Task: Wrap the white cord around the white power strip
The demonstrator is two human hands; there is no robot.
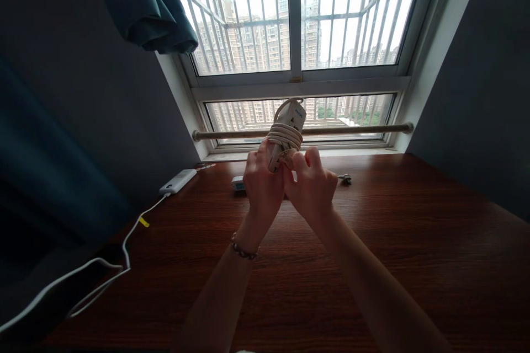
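A white power strip [295,114] is held up above the table, tilted, with its own white cord [285,137] wound several times around its middle. My left hand [264,176] is closed around the strip's lower end. Close against it, my right hand [311,179] pinches at the lower part of the wound cord; what exactly sits between its fingertips is partly hidden. A loop of cord runs over the strip's upper end. A dark braided bracelet [244,249] circles my left wrist.
The brown wooden table [393,242] reaches to the barred window. A white power strip with a cable [178,181] lies at the left edge. Behind my hands are a small white object [238,183] and a dark plug-like piece [345,179]. A blue curtain [153,16] hangs upper left.
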